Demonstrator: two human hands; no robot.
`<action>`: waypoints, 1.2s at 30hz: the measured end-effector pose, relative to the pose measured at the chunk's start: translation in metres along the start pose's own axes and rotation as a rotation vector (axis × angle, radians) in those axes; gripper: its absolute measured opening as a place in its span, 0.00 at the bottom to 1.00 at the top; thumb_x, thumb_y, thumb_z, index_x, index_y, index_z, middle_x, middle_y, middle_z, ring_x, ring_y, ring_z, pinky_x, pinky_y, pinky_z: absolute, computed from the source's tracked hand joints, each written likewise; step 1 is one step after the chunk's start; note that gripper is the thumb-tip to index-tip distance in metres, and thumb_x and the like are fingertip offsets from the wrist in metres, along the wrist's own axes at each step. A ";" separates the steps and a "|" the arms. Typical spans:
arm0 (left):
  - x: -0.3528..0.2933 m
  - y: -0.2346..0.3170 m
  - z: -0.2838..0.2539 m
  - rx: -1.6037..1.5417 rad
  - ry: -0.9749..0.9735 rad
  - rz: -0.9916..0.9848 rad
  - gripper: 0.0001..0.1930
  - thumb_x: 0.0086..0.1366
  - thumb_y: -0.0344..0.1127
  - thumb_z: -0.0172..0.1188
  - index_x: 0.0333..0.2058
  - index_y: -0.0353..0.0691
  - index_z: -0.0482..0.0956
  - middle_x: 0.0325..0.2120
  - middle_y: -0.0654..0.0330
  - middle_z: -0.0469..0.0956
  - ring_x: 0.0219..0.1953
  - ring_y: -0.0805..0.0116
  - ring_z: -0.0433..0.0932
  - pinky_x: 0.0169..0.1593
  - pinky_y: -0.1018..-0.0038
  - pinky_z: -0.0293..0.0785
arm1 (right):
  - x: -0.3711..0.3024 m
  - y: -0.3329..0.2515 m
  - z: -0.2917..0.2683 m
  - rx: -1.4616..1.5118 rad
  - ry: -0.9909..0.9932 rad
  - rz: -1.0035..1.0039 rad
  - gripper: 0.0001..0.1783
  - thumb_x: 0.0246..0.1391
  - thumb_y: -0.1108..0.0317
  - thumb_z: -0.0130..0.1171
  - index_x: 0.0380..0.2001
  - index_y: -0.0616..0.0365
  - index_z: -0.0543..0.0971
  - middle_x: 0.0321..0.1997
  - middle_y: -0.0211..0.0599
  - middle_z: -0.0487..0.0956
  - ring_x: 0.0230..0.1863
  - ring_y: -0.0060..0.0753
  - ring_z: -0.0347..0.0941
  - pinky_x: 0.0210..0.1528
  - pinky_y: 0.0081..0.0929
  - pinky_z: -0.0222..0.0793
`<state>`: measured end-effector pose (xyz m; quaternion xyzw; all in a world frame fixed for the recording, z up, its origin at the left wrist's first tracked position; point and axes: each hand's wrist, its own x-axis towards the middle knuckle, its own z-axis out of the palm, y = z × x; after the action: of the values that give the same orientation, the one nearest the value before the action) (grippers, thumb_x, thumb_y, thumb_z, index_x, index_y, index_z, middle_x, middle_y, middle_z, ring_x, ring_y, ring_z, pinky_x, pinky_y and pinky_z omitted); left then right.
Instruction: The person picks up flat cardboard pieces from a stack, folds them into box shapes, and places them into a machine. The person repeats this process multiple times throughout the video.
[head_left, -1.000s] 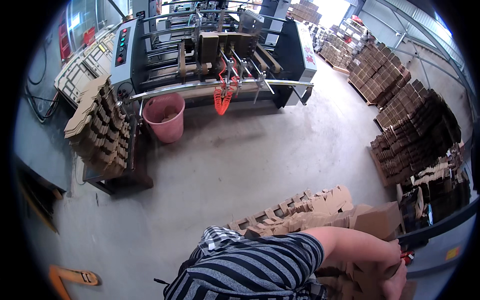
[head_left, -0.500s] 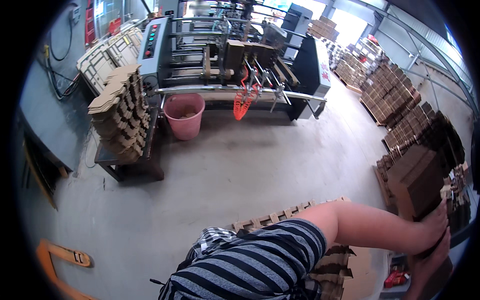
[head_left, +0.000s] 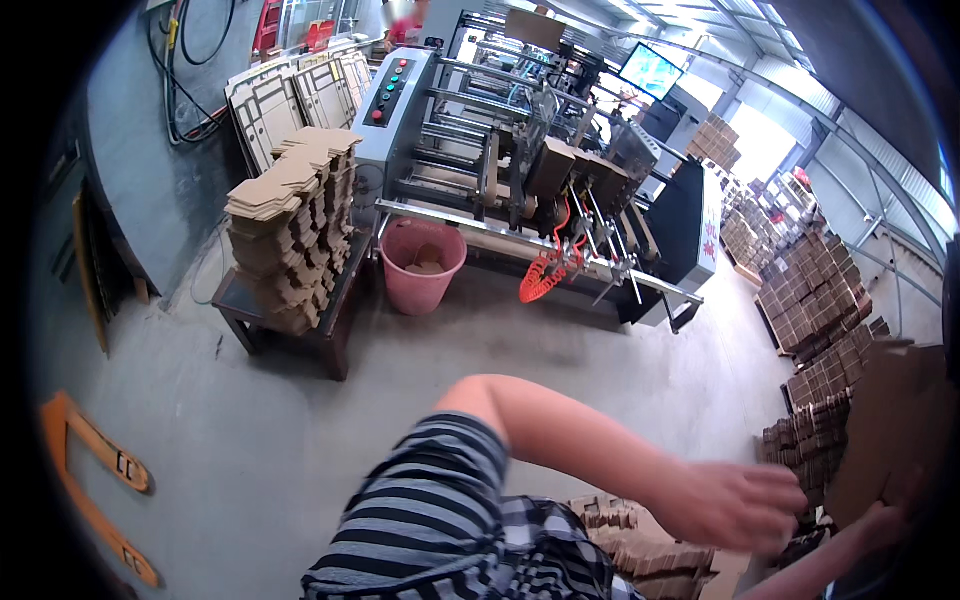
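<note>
My left hand, at the end of a bent arm in a striped sleeve, is in front of me to the right. It is a little blurred, its fingers stretched out and nothing in them. Farther right, my right hand grips the lower edge of a bundle of flat brown cardboard pieces, which stands tilted at the dim rim of the picture. Below my left hand lie stacked cut cardboard blanks, partly hidden by my arm and clothing.
Ahead stands a large machine with a coiled red hose. A pink bin and a table piled with cardboard blanks are left of it. Orange pallet-truck forks lie at lower left; bundled cardboard stacks line the right.
My left hand has let go of the cardboard bundle and moved left, away from it. My right hand stays on the bundle. The view has swung, so the machine appears farther right.
</note>
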<state>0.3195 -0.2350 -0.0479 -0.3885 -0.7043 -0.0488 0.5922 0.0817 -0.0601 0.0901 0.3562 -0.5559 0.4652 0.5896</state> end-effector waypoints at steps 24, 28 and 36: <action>-0.364 0.021 -0.370 0.663 -0.292 -2.036 0.37 0.49 0.41 0.67 0.57 0.40 0.62 0.54 0.50 0.67 0.53 0.50 0.70 0.54 0.62 0.69 | -0.277 -0.204 0.507 1.532 0.052 1.694 0.28 0.54 0.52 0.58 0.54 0.57 0.70 0.55 0.37 0.72 0.56 0.38 0.65 0.58 0.40 0.64; -0.399 -0.010 -0.388 0.771 -0.302 -2.062 0.37 0.49 0.41 0.66 0.58 0.40 0.63 0.53 0.49 0.68 0.54 0.50 0.69 0.54 0.63 0.69 | -0.313 -0.233 0.606 1.449 -0.063 1.780 0.27 0.53 0.51 0.59 0.52 0.56 0.72 0.55 0.34 0.72 0.56 0.36 0.65 0.59 0.41 0.61; -0.458 -0.176 -0.410 0.769 -0.463 -1.781 0.35 0.50 0.40 0.65 0.57 0.39 0.64 0.50 0.51 0.71 0.48 0.52 0.72 0.53 0.61 0.68 | -0.337 -0.248 0.770 1.412 -0.182 1.801 0.27 0.49 0.56 0.64 0.50 0.57 0.73 0.57 0.35 0.72 0.57 0.37 0.65 0.60 0.41 0.59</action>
<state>0.5382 -0.7982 -0.2575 0.4997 -0.8049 -0.1666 0.2733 0.0835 -0.9104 -0.1202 0.1126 -0.2647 0.8988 -0.3308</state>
